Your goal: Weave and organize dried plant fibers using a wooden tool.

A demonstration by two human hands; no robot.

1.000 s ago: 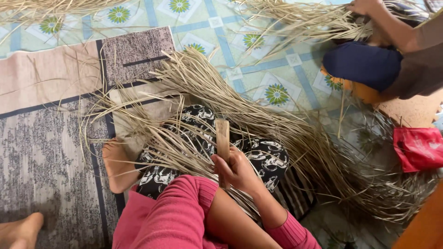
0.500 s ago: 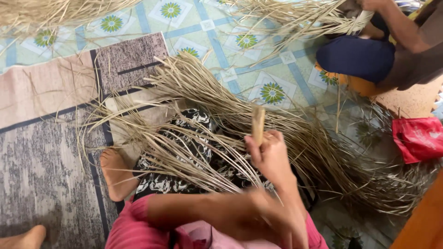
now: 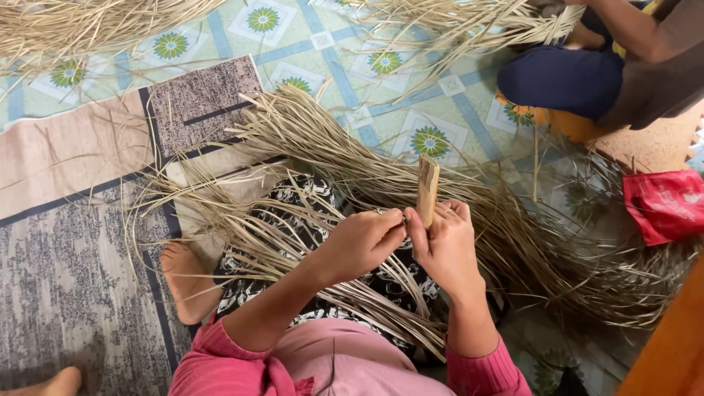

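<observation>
My right hand (image 3: 444,248) grips a flat wooden stick (image 3: 427,190) that stands upright above my lap. Beside it, my left hand (image 3: 365,239) pinches a thin dried grass strand against the base of the stick. A large heap of dried grass strands (image 3: 381,172) lies over my lap and fans out to the left and right. Under the strands shows my black-and-white patterned skirt (image 3: 304,198). Both arms wear pink sleeves.
My bare foot (image 3: 183,281) rests on a grey and beige mat (image 3: 66,249). Another person (image 3: 587,66) in dark blue sits at the upper right handling more strands. A red bag (image 3: 664,202) lies at the right. Floral tiled flooring (image 3: 315,44) runs behind.
My right hand carried the wooden stick up and to the right. My left hand came forward from my lap and now pinches a strand beside the stick.
</observation>
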